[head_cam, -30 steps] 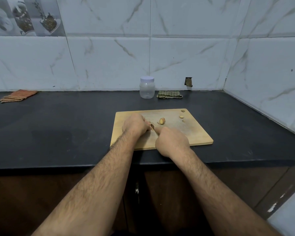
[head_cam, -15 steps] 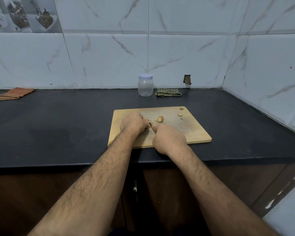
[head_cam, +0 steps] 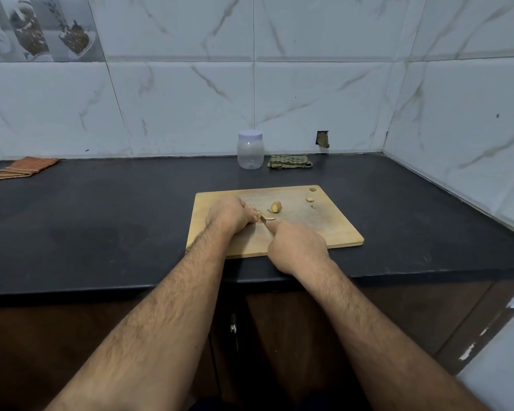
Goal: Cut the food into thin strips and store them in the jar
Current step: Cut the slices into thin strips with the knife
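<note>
A person's right hand, fingers curled round a knife handle that is mostly hidden, works at the near edge of a wooden cutting board. At ten o'clock from it, the left hand pinches small food pieces against the board. A larger chunk lies just beyond. At twelve o'clock, the lidded jar stands by the wall.

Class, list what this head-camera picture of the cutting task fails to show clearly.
- Knife: mostly hidden under the right hand; only a sliver shows.
- Food under the left hand: covered by its fingers.
- Jar contents: too far to tell.
- Bits near the board's hole: too small to identify.
</note>
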